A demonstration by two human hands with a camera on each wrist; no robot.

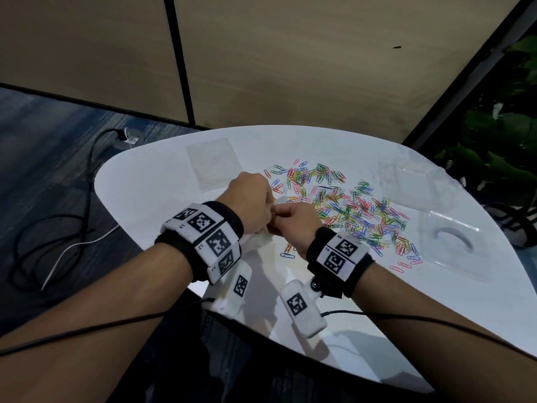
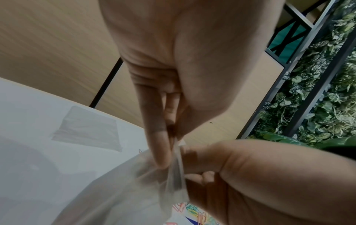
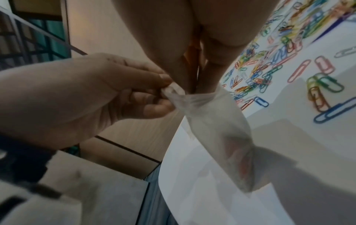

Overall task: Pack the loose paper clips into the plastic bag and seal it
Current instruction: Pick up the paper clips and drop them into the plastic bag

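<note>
both hands are meeting over the near left part of the white table (image 1: 151,199), working at the top edge of a clear plastic bag (image 3: 217,124). the left hand (image 1: 250,205) is pinching the bag's mouth between its thumb and fingers (image 2: 159,146), and the right hand (image 1: 296,225) is pinching the same edge just beside it, so the two sets of fingertips are almost touching. from the right wrist view the bag is hanging down from that pinched rim, twisted and narrow near the top and widening toward the table, with a few coloured shapes showing faintly through its lower part; whether the strip along the mouth is pressed closed is too blurred to tell. the paper clips (image 1: 348,207), in pink, blue, green and yellow, are lying scattered in a wide loose heap across the middle of the table, to the right of the hands, with a few strays (image 1: 287,254) near the right wrist. another flat clear bag (image 1: 213,162) is lying on the far left of the table, apart from the heap. a clear plastic lid or tray (image 1: 453,242) is sitting at the right side of the table beyond the clips. black cables (image 1: 52,228) are trailing on the carpet to the left.
</note>
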